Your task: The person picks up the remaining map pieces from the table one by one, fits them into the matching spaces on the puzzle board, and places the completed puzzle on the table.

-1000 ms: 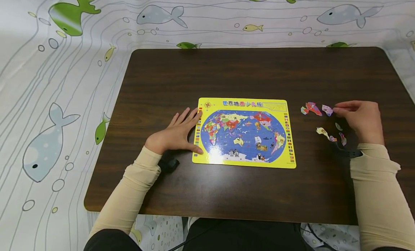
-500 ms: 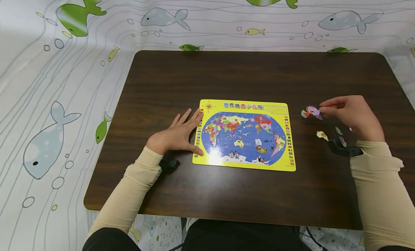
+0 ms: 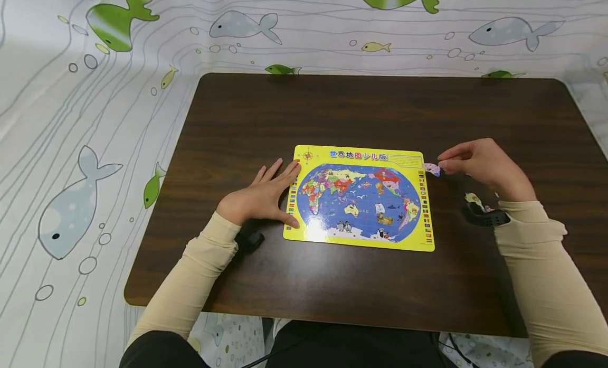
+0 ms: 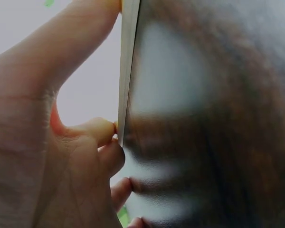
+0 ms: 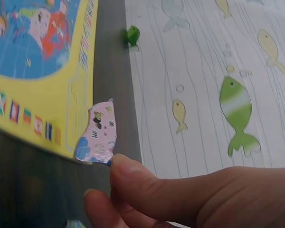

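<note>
Pink puzzle piece [image 5: 99,130], pinched in the right hand [image 3: 491,166], has moved in to the upper-right edge of the map board [image 3: 419,243] (apparently mid-carry, still unplaced), while the left hand [image 3: 254,200], fingers spread, rests on the board's left edge.

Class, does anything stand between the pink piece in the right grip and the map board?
Nothing visible does. The right grip holds the pink piece by the map board; the left hand touches the opposite edge.

High head view, close wrist views.
</note>
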A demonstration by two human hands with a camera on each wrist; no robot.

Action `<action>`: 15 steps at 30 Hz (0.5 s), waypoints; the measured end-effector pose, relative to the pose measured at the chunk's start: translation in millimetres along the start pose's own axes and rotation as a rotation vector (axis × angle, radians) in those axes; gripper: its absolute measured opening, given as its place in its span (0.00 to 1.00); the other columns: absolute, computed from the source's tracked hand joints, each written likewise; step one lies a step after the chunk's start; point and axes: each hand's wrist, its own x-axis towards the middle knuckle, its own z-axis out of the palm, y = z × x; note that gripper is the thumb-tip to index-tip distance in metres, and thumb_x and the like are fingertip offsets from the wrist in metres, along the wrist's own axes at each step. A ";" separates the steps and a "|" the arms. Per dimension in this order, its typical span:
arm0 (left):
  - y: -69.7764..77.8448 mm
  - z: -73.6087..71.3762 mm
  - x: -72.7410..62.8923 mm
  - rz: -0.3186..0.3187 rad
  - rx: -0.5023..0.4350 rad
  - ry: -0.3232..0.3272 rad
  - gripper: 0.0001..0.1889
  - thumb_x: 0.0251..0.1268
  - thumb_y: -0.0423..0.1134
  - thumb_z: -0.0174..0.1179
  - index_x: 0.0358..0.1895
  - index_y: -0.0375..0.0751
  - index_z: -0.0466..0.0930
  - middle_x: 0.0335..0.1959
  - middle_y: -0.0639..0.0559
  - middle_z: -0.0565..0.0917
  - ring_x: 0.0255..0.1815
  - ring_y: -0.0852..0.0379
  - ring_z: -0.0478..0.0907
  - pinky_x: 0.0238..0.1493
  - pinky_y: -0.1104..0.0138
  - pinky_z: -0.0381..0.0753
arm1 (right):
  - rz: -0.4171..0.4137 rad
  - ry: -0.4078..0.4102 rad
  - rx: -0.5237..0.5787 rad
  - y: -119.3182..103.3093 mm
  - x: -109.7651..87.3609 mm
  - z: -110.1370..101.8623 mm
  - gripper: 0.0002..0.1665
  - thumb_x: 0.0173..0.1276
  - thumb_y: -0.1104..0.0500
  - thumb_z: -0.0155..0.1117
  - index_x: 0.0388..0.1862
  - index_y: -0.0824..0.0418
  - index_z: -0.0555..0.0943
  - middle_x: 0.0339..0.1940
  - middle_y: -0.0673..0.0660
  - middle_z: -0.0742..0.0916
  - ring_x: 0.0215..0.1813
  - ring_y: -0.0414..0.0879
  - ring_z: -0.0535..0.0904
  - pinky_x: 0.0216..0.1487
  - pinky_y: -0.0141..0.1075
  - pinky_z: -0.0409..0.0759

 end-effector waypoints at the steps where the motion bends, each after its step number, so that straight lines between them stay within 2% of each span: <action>1: 0.3 -0.5 0.1 -0.002 0.000 -0.001 0.72 0.49 0.71 0.73 0.87 0.52 0.30 0.88 0.56 0.30 0.88 0.43 0.22 0.85 0.41 0.26 | -0.006 -0.009 -0.003 -2.6 0.5 2.2 0.23 0.77 0.56 0.67 0.62 0.71 0.82 0.54 0.72 0.89 0.51 0.63 0.82 0.58 0.62 0.77; 5: 0.8 -1.8 0.7 -0.007 -0.004 -0.008 0.72 0.49 0.71 0.73 0.87 0.52 0.31 0.89 0.56 0.30 0.89 0.44 0.22 0.85 0.41 0.26 | -0.022 -0.062 -0.009 -12.3 4.2 10.2 0.24 0.76 0.54 0.67 0.62 0.69 0.83 0.57 0.72 0.87 0.51 0.62 0.81 0.58 0.59 0.75; 11: 0.4 -2.1 0.3 -0.004 -0.004 -0.007 0.72 0.50 0.71 0.73 0.87 0.51 0.31 0.89 0.56 0.30 0.89 0.44 0.22 0.85 0.41 0.26 | -0.039 -0.137 0.039 -24.8 12.9 20.5 0.24 0.75 0.53 0.69 0.60 0.69 0.84 0.58 0.71 0.87 0.52 0.60 0.81 0.62 0.62 0.74; 15: 0.3 -2.7 -0.7 -0.001 -0.007 -0.003 0.72 0.49 0.71 0.74 0.87 0.51 0.31 0.89 0.56 0.30 0.89 0.43 0.22 0.85 0.41 0.26 | -0.068 -0.163 -0.001 -34.2 19.2 25.0 0.23 0.74 0.55 0.70 0.59 0.70 0.85 0.56 0.71 0.87 0.50 0.59 0.82 0.57 0.52 0.80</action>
